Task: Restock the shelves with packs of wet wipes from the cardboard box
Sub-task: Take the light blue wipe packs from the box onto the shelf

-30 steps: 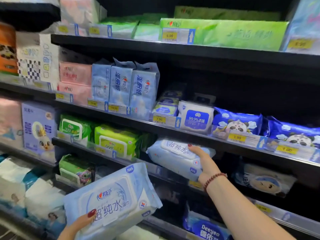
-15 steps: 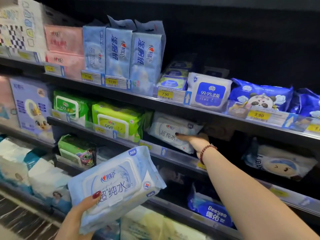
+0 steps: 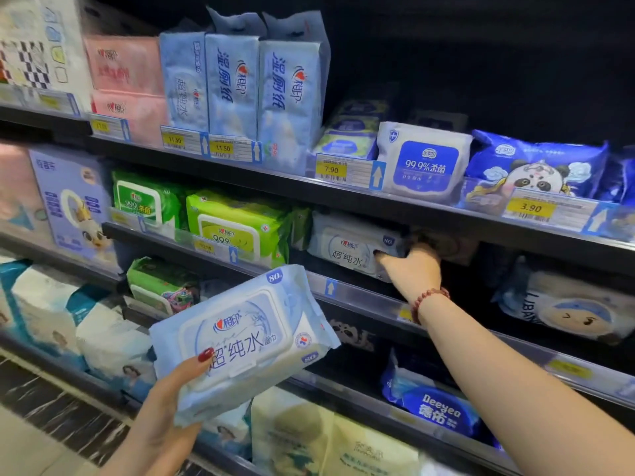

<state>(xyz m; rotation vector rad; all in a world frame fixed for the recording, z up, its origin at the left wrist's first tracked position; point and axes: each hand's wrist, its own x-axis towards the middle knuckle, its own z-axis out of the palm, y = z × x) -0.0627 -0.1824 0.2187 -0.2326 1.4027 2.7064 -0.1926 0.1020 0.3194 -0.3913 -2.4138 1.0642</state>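
The left hand (image 3: 165, 400) grasps a pale blue soft plastic pack of wet wipes (image 3: 244, 338) from below, thumb on its front. The right hand (image 3: 410, 267) grasps the right end of a second same pack (image 3: 347, 249), which lies on the dark metal shelf (image 3: 364, 298) just beside the green wipes packs (image 3: 237, 228).

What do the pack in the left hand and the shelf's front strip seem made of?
Pack: soft glossy plastic film, crimped at the ends, with a seemingly stiffer moulded lid. Front strip: likely clear hard plastic; it glints and price tags show behind it.
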